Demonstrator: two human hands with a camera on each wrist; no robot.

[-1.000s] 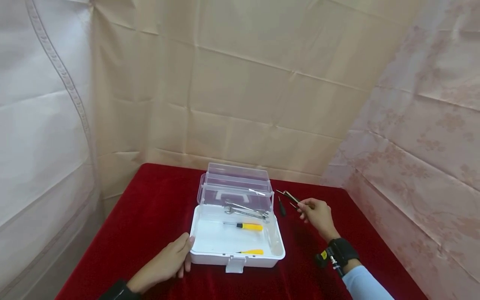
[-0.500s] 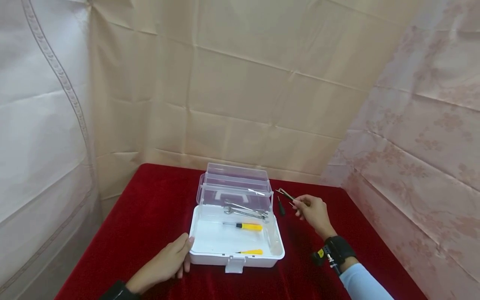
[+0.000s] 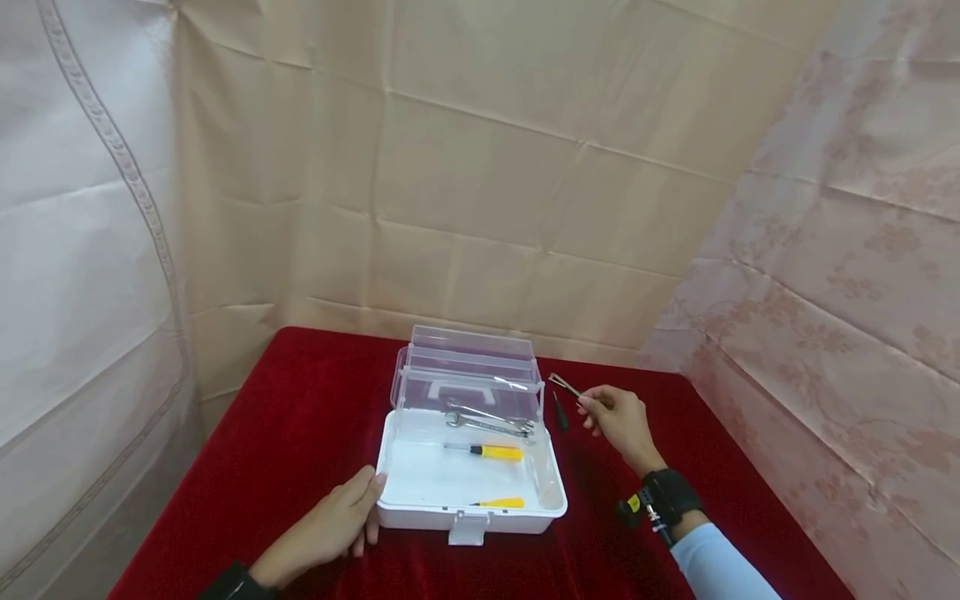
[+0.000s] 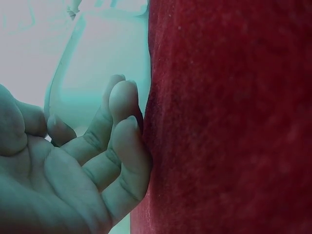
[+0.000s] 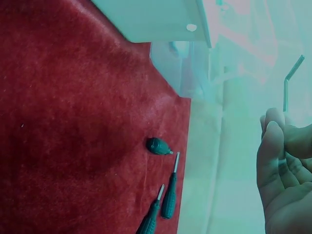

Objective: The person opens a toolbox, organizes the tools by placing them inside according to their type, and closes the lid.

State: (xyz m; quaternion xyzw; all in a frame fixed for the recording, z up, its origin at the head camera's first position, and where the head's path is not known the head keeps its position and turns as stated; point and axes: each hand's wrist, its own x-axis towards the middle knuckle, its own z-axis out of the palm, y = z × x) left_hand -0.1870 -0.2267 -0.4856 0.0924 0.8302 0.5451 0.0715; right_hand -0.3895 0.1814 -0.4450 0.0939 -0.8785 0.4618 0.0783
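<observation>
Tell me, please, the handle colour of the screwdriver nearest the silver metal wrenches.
The handle is yellow with a black end, clearest in the head view.

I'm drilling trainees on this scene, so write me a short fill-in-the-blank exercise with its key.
The hand at the white toolbox is the person's ____.
The other hand pinches a metal rod that isn't straight but ____.
The toolbox's transparent lid isn't closed but ____.

Missing words: left; bent; open.
</observation>
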